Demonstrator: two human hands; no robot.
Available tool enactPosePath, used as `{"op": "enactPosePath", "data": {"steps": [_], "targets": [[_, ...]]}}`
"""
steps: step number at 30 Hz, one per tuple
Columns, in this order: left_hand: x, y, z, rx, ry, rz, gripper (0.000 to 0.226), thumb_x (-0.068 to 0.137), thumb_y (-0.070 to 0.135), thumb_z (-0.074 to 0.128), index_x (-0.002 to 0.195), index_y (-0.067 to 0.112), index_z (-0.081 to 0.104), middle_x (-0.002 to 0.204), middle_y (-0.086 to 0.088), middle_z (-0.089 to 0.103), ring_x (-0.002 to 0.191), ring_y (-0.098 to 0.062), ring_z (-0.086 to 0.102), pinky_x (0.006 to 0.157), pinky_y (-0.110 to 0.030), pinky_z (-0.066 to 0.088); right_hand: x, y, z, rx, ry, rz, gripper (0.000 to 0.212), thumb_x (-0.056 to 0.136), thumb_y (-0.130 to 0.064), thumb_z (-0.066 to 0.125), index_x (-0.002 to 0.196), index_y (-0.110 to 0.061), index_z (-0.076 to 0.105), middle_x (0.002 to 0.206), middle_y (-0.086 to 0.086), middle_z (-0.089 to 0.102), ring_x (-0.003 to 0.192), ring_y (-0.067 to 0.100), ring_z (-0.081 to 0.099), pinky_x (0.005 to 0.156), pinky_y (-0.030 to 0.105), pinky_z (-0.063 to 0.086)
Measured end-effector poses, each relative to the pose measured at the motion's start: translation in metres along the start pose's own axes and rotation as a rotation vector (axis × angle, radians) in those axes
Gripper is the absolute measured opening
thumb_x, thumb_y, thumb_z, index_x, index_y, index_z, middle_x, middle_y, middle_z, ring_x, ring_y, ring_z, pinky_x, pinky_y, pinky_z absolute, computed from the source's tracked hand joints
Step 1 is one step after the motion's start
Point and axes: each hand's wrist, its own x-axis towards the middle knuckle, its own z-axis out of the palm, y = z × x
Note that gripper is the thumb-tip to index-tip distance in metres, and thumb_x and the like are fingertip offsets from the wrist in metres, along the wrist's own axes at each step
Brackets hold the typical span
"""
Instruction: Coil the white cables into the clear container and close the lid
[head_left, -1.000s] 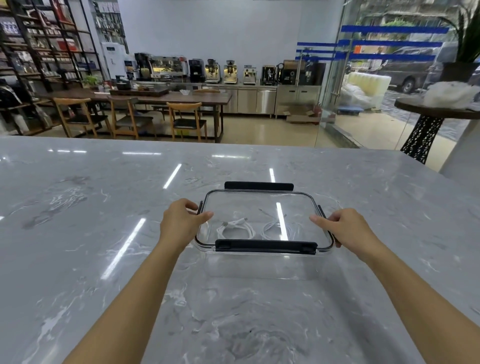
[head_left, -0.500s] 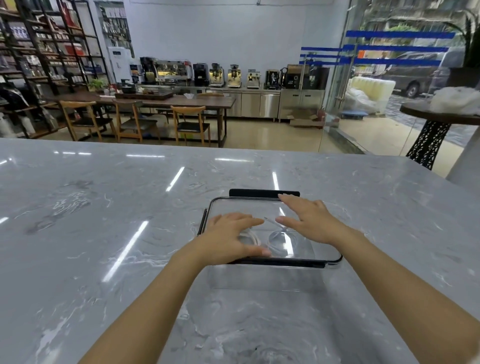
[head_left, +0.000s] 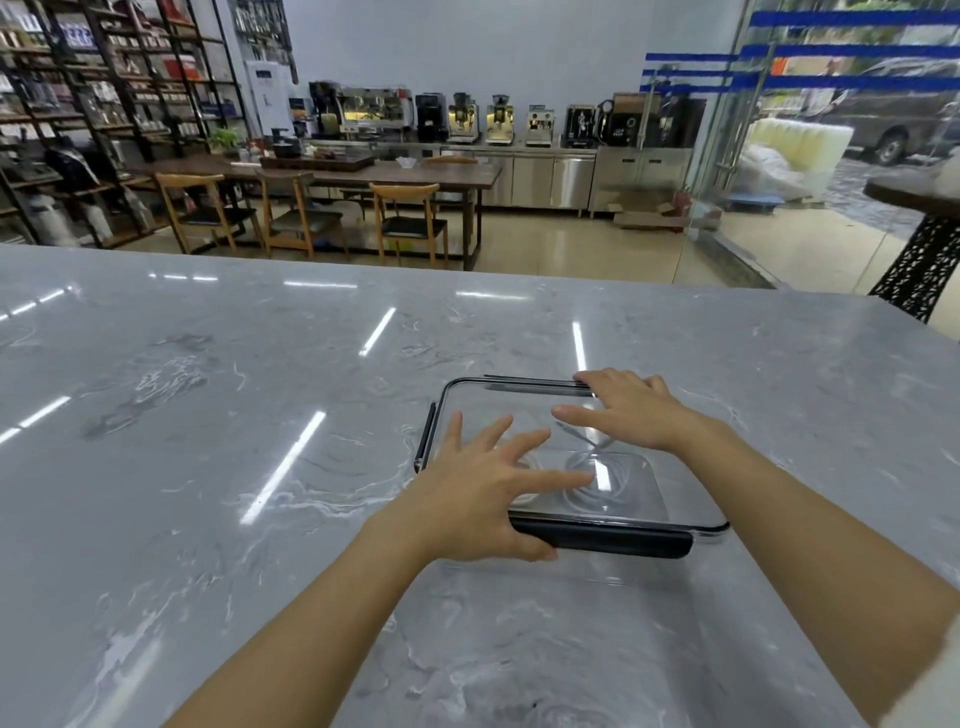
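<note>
A clear container (head_left: 639, 569) stands on the grey marble counter in front of me, with its clear lid (head_left: 631, 488) on top. Black clips line the lid's near edge (head_left: 613, 540), left side and far edge. White cables (head_left: 597, 467) show dimly through the lid, coiled inside. My left hand (head_left: 488, 493) lies flat on the lid's near left part, fingers spread, thumb over the near black clip. Spread flat on the far right part of the lid is my right hand (head_left: 631, 410), its fingertips at the far edge.
The marble counter (head_left: 208, 467) stretches wide to the left and behind the container. Beyond its far edge are a wooden table with chairs (head_left: 405, 218), shelves, coffee machines and a glass wall at the right.
Both hands left the container's sides and came onto the lid. Since half a second ago the left thumb has dropped over the near clip and the right hand has reached the far edge.
</note>
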Motion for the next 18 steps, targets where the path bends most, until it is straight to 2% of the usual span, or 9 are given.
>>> {"op": "enactPosePath", "data": {"steps": [2, 4, 6, 10, 13, 15, 17, 18], "targets": [[0.000, 0.000, 0.001, 0.035, 0.011, 0.006, 0.071, 0.078, 0.066, 0.050, 0.135, 0.061, 0.010, 0.159, 0.003, 0.008, 0.145, -0.027, -0.003, 0.112, -0.062, -0.004, 0.004, 0.000, 0.000, 0.054, 0.011, 0.010, 0.071, 0.075, -0.075, 0.038, 0.125, -0.026, 0.042, 0.125, 0.001, 0.052, 0.120, 0.023, 0.041, 0.094, 0.040, 0.023], [0.000, 0.001, 0.001, 0.050, 0.009, 0.009, 0.071, 0.079, 0.064, 0.049, 0.136, 0.061, 0.008, 0.159, 0.002, 0.008, 0.145, -0.028, -0.002, 0.113, -0.061, -0.001, 0.008, 0.000, -0.001, 0.145, -0.006, 0.043, 0.063, 0.070, -0.075, 0.045, 0.110, -0.026, 0.045, 0.107, -0.001, 0.054, 0.108, 0.022, 0.042, 0.085, 0.035, 0.024], [0.000, 0.001, 0.002, 0.055, 0.001, 0.003, 0.070, 0.080, 0.063, 0.049, 0.136, 0.060, 0.006, 0.159, 0.002, 0.007, 0.145, -0.028, -0.002, 0.113, -0.061, -0.001, 0.010, 0.000, -0.002, 0.206, -0.020, 0.052, 0.058, 0.072, -0.070, 0.051, 0.107, -0.024, 0.044, 0.104, 0.001, 0.053, 0.104, 0.022, 0.040, 0.084, 0.035, 0.024], [0.000, 0.001, 0.002, 0.047, 0.005, -0.002, 0.070, 0.079, 0.064, 0.049, 0.136, 0.061, 0.008, 0.159, 0.004, 0.007, 0.146, -0.026, -0.002, 0.113, -0.060, -0.001, 0.005, -0.001, -0.002, 0.207, 0.016, 0.035, 0.058, 0.072, -0.071, 0.050, 0.106, -0.024, 0.043, 0.101, 0.001, 0.055, 0.102, 0.022, 0.042, 0.083, 0.035, 0.024], [0.000, 0.001, 0.002, 0.048, 0.025, -0.002, 0.070, 0.078, 0.067, 0.049, 0.135, 0.061, 0.009, 0.159, 0.006, 0.010, 0.146, -0.024, 0.000, 0.114, -0.059, 0.000, 0.002, -0.003, -0.012, 0.138, -0.038, 0.024, 0.063, 0.075, -0.072, 0.045, 0.113, -0.023, 0.043, 0.108, 0.000, 0.057, 0.103, 0.021, 0.046, 0.089, 0.036, 0.022], [-0.001, 0.001, 0.003, 0.043, 0.043, -0.011, 0.071, 0.077, 0.068, 0.049, 0.135, 0.061, 0.010, 0.158, 0.007, 0.012, 0.146, -0.023, 0.002, 0.114, -0.058, 0.002, -0.001, -0.003, -0.018, 0.034, -0.028, -0.006, 0.066, 0.078, -0.070, 0.042, 0.122, -0.020, 0.045, 0.122, 0.002, 0.053, 0.111, 0.022, 0.046, 0.096, 0.040, 0.024], [-0.003, 0.000, 0.003, 0.036, 0.067, -0.019, 0.072, 0.076, 0.069, 0.049, 0.137, 0.058, 0.012, 0.158, 0.007, 0.014, 0.146, -0.022, 0.004, 0.115, -0.057, 0.004, -0.013, -0.006, -0.031, 0.117, 0.023, -0.024, 0.065, 0.083, -0.063, 0.043, 0.130, -0.018, 0.042, 0.138, 0.004, 0.044, 0.122, 0.023, 0.042, 0.102, 0.042, 0.027], [-0.004, 0.000, 0.002, 0.038, 0.077, -0.021, 0.073, 0.075, 0.070, 0.049, 0.137, 0.057, 0.013, 0.158, 0.006, 0.015, 0.146, -0.022, 0.005, 0.115, -0.056, 0.005, -0.021, -0.007, -0.041, 0.207, 0.031, -0.018, 0.063, 0.084, -0.058, 0.046, 0.132, -0.018, 0.040, 0.140, 0.004, 0.043, 0.122, 0.022, 0.044, 0.102, 0.040, 0.031]]}}
